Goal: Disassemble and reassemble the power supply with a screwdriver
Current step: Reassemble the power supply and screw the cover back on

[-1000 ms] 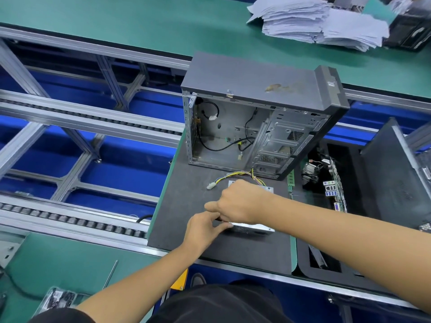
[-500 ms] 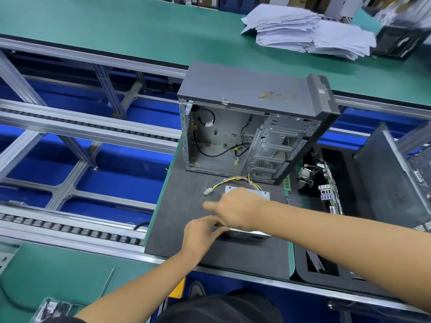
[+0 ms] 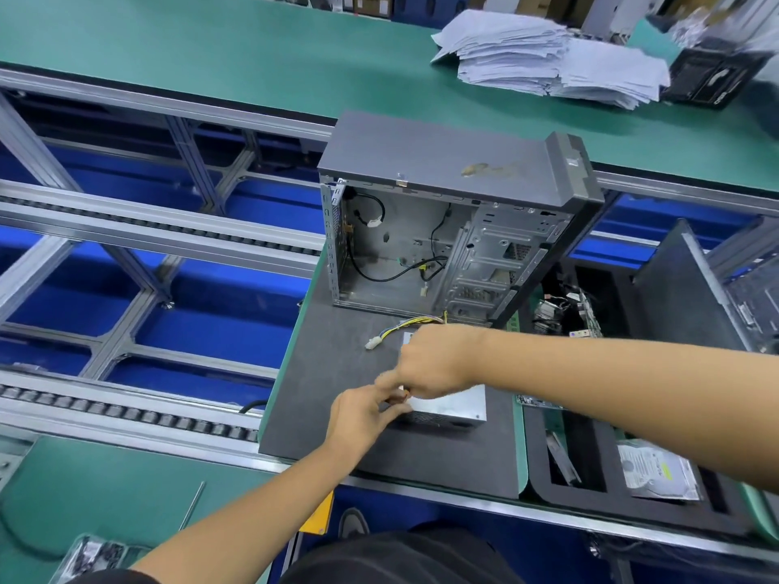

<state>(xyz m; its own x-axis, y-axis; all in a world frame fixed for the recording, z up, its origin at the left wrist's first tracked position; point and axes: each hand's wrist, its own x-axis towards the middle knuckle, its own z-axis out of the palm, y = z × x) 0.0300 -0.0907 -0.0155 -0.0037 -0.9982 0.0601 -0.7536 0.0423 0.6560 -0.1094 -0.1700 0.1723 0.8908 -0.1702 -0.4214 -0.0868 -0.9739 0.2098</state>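
Note:
The silver power supply (image 3: 457, 405) lies flat on the dark mat (image 3: 320, 423), in front of the open computer case (image 3: 400, 250). Its yellow and black cable bundle (image 3: 406, 325) ends in a white plug (image 3: 372, 343). My right hand (image 3: 436, 360) hovers over the supply's top with fingers curled, and a small orange piece that looks like a screwdriver handle shows under them. My left hand (image 3: 358, 415) grips the supply's near left corner, its fingertips meeting those of the right hand. Both sets of fingertips are blurred.
A black foam tray (image 3: 543, 448) on the right holds a hard drive (image 3: 655, 472) and circuit boards. The case's side panel (image 3: 683, 297) leans beside it. Roller conveyor rails (image 3: 126, 410) run on the left. Paper stacks (image 3: 548, 65) lie on the far green bench.
Both hands stay at the supply's left end. My right hand has slid a little toward me along its top, and the fingertips of both hands have come together.

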